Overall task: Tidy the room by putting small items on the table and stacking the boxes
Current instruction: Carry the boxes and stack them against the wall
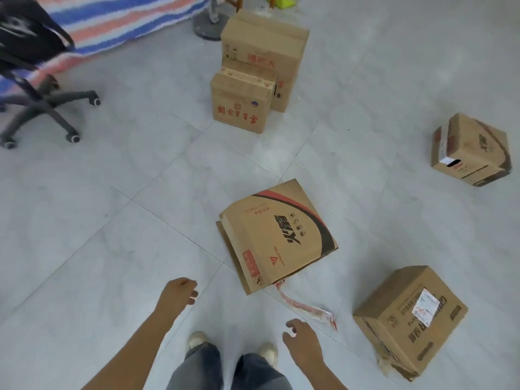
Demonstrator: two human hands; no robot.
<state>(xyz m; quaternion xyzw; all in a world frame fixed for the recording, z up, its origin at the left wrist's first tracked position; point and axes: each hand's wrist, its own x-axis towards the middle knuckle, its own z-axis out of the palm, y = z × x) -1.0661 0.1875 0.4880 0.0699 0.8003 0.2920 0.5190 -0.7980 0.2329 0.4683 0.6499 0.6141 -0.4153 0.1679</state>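
Trouser legs and pale shoes, bottom edge, standing on a grey tiled floor.

Hands: left hand and right hand both held out low, fingers loosely curled, grasping nothing.

Boxes, five, all cardboard, all on the floor:
- printed box, just ahead of the feet, lying tilted with a flap splayed under it; a torn tape strip trails from its near corner.
- labelled box, near right, lower edge ragged.
- taped box, far right, well apart from the others.
- small box, upright, touching the front of the tall box behind it.

Progress, as judged: no box rests on another, so stacking looks hardly begun; the printed box is nearest to hand.

Other: office chair, left; striped cloth, top left.

Not determinable: no bench top or small items are in view; whether the striped cloth covers one cannot be told. Box print is too blurred to read.
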